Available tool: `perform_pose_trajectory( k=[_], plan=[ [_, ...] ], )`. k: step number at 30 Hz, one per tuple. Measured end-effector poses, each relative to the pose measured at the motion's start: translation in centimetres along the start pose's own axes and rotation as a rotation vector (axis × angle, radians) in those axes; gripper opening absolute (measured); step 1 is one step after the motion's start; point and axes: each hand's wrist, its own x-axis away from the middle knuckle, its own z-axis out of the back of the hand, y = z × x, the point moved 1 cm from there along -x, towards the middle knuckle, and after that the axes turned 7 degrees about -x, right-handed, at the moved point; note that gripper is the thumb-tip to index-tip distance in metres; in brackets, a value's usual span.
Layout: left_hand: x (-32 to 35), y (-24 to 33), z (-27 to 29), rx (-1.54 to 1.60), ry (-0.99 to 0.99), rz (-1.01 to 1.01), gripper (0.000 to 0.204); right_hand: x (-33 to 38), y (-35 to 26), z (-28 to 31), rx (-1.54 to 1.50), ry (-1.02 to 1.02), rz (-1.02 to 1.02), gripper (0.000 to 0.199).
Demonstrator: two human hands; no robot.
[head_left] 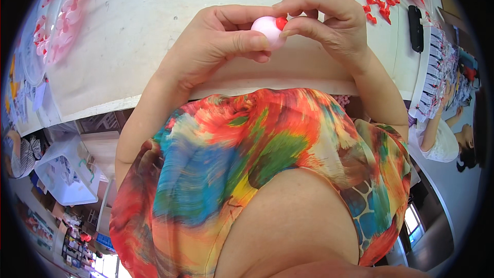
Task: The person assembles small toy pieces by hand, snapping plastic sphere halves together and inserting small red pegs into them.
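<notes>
My left hand holds a small pale pink ball between its thumb and fingers, above the white table. A small red piece sits against the ball's right side. At that red piece, my right hand is closed in a pinch, its thumb and forefinger touching or nearly touching it. Those fingers partly cover the red piece, so its full shape is hidden. Both hands meet over the table, close to its near edge.
Clear plastic with pink and red pieces lies at the left. Loose red pieces are scattered at the far right, beside a black oblong object. Small white items line the right edge. Another person is at the right; a white bin stands lower left.
</notes>
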Motion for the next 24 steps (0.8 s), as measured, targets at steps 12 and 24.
perform_pose_trajectory(
  k=[12, 24],
  plan=[
    [0.0, 0.4, -0.1, -0.110, 0.039, 0.089, 0.042, -0.1, -0.2, 0.2, 0.069, -0.094, 0.065, 0.017],
    [0.0, 0.3, -0.4, -0.136, 0.082, -0.106, 0.043, 1.0, -0.6, 0.7, -0.097, 0.113, -0.212, 0.031]
  ],
)
